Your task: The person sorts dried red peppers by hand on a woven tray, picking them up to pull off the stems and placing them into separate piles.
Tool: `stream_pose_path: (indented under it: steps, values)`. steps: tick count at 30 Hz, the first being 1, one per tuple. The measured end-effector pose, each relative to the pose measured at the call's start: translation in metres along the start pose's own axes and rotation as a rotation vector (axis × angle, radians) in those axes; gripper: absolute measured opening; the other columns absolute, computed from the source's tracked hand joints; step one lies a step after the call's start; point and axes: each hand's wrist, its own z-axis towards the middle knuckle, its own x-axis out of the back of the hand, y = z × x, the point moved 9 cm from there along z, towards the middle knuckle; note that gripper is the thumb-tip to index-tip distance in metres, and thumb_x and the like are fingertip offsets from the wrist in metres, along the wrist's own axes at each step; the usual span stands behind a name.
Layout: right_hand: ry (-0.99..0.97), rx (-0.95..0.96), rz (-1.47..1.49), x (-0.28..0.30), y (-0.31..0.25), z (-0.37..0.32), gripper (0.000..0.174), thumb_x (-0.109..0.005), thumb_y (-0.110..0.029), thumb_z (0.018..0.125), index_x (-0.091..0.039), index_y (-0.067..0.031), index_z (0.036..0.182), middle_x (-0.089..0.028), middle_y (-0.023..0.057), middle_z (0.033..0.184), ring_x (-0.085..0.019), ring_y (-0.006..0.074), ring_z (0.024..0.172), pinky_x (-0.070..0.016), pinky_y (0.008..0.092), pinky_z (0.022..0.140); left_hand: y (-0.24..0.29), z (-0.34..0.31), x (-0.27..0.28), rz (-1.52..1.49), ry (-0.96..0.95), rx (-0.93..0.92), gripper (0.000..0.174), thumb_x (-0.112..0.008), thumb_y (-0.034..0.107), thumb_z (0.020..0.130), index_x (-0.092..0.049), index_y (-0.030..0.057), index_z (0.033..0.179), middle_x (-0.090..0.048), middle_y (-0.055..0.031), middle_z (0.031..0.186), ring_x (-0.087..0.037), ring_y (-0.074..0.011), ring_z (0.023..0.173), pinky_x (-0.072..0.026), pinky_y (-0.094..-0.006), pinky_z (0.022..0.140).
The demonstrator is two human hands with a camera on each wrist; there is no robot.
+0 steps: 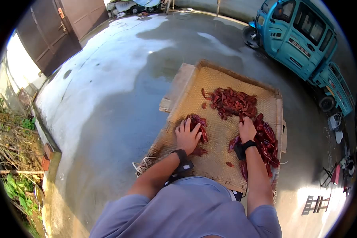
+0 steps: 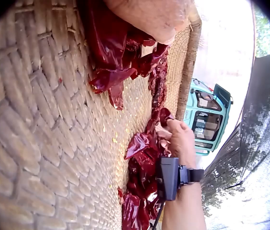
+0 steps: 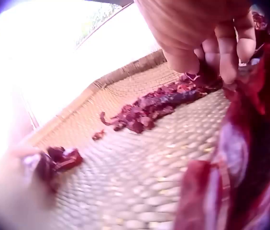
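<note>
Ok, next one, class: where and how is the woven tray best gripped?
Probably by its raised rim, from outside, left and right sides together: the rim stands up as an edge to grasp, and the red peppers lie loose inside.

L hand [image 1: 187,137] just below ctr of head view, palm down, fingers spread. R hand [image 1: 247,130] right of ctr, fingers curled. L forearm [image 1: 158,174] angled up-right, R forearm [image 1: 259,178] near vert.

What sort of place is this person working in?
Probably an outdoor yard: it has smooth grey concrete ground, a boxy teal metal vehicle parked on it, and green leafy plants along one edge.
</note>
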Motion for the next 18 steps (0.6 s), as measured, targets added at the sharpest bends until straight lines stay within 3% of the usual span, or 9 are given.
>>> stream_pose_path:
  steps: [2,4,5,6,9,10,13,18]
  values:
    - [0.043,-0.02,0.192,0.01,-0.018,-0.008,0.025,-0.065,-0.026,0.091,-0.061,-0.0115,0.111,-0.067,0.0141,0.109,-0.066,0.0368,0.096,-0.0533,0.0478,0.077,0.001,0.0,0.0,0.016,0.003,-0.012,0.041,-0.063,0.035,0.094,-0.061,0.0219,0.133,-0.043,-0.0192,0.145,-0.04,-0.0424,0.133,-0.0313,-0.0584,0.105]
    - [-0.133,-0.062,0.46,0.021,-0.053,-0.025,0.031,-0.066,-0.028,0.09,-0.063,-0.0097,0.115,-0.071,0.0155,0.105,-0.069,0.0343,0.094,-0.0526,0.0459,0.08,0.002,0.001,-0.001,0.031,0.009,-0.021,0.042,-0.063,0.037,0.094,-0.061,0.0218,0.133,-0.044,-0.0195,0.145,-0.041,-0.0424,0.131,-0.0315,-0.0588,0.105]
    - [-0.197,0.057,0.575,-0.002,-0.061,-0.028,0.033,-0.065,-0.029,0.09,-0.063,-0.0092,0.117,-0.071,0.0155,0.103,-0.07,0.0347,0.089,-0.0529,0.0453,0.081,0.003,0.0,-0.002,0.03,-0.003,-0.025,0.042,-0.063,0.037,0.094,-0.062,0.0216,0.133,-0.044,-0.0195,0.145,-0.041,-0.0424,0.131,-0.0312,-0.0587,0.105]
    - [-0.341,0.11,0.666,0.003,-0.081,-0.036,0.033,-0.064,-0.029,0.091,-0.062,-0.0097,0.118,-0.069,0.0145,0.108,-0.067,0.0341,0.098,-0.0522,0.0445,0.084,0.003,0.0,-0.002,0.035,-0.009,-0.025,0.042,-0.063,0.037,0.094,-0.062,0.0215,0.133,-0.044,-0.0195,0.145,-0.041,-0.0423,0.132,-0.0309,-0.0587,0.105]
    - [-0.206,0.282,0.401,0.016,-0.085,-0.048,0.032,-0.063,-0.026,0.091,-0.063,-0.0112,0.12,-0.065,0.0145,0.114,-0.062,0.0329,0.11,-0.051,0.0435,0.089,0.001,0.001,-0.005,0.025,-0.058,-0.013,0.039,-0.059,0.037,0.098,-0.061,0.0214,0.134,-0.041,-0.0182,0.147,-0.038,-0.0419,0.134,-0.0279,-0.0583,0.108]
    - [-0.109,0.254,0.354,0.019,-0.074,-0.048,0.028,-0.062,-0.02,0.088,-0.064,-0.01,0.114,-0.062,0.0137,0.114,-0.056,0.0342,0.113,-0.0495,0.0446,0.09,0.0,0.0,-0.007,0.026,-0.062,-0.014,0.04,-0.059,0.037,0.098,-0.061,0.0215,0.134,-0.041,-0.0181,0.147,-0.038,-0.0419,0.134,-0.0276,-0.0584,0.108]
    - [0.026,0.106,-0.028,0.021,-0.031,-0.034,0.033,-0.065,-0.02,0.084,-0.062,-0.0082,0.115,-0.061,0.0114,0.115,-0.056,0.0356,0.11,-0.0482,0.0461,0.092,-0.001,0.001,-0.008,0.006,-0.063,-0.019,0.04,-0.06,0.038,0.097,-0.061,0.0222,0.134,-0.042,-0.0187,0.147,-0.039,-0.042,0.134,-0.0274,-0.0586,0.108]
    - [-0.163,0.047,-0.171,0.002,0.003,-0.04,0.03,-0.065,-0.018,0.087,-0.058,-0.0057,0.113,-0.059,0.0165,0.105,-0.057,0.0351,0.102,-0.0451,0.0487,0.088,-0.002,0.003,-0.01,-0.011,-0.061,-0.04,0.041,-0.062,0.036,0.095,-0.062,0.023,0.134,-0.043,-0.0201,0.146,-0.04,-0.0437,0.133,-0.0278,-0.0589,0.109]
